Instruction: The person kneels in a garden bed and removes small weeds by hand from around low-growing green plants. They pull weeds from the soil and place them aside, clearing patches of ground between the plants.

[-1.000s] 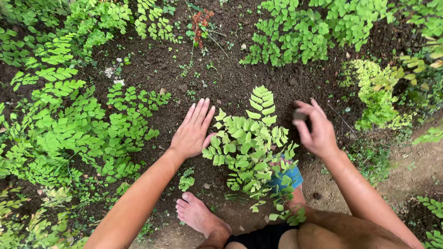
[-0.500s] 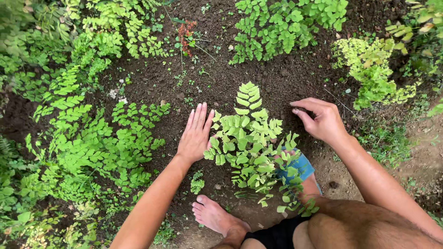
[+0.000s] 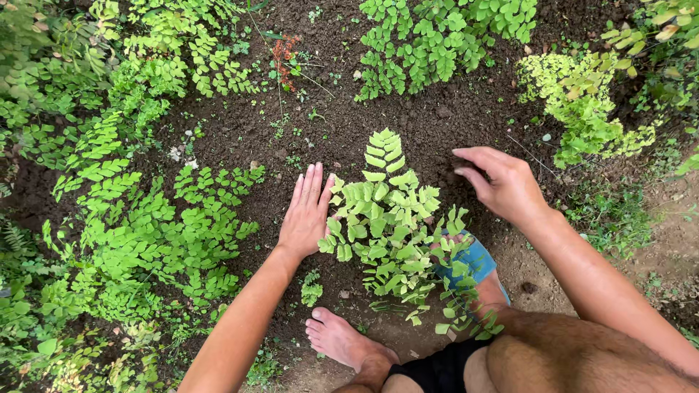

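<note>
A small fern-like plant (image 3: 389, 218) with light green leaflets stands in dark soil (image 3: 444, 116) in the middle of the view. My left hand (image 3: 306, 215) lies flat on the soil just left of the plant, fingers together and pointing away from me. My right hand (image 3: 502, 182) hovers to the right of the plant, fingers curled downward over the soil and holding nothing I can see. The base of the plant is hidden by its own leaves.
Leafy green plants (image 3: 138, 218) crowd the left side and more grow at the back (image 3: 437, 44) and right (image 3: 582, 109). My bare left foot (image 3: 342, 338) rests on the ground below; my right foot wears a blue sandal (image 3: 473, 258) under the plant's leaves.
My left hand closed its spread fingers and settled flat beside the plant. My right hand moved from a raised, loosely closed pose to curled fingers near the soil. The camera drifted slightly.
</note>
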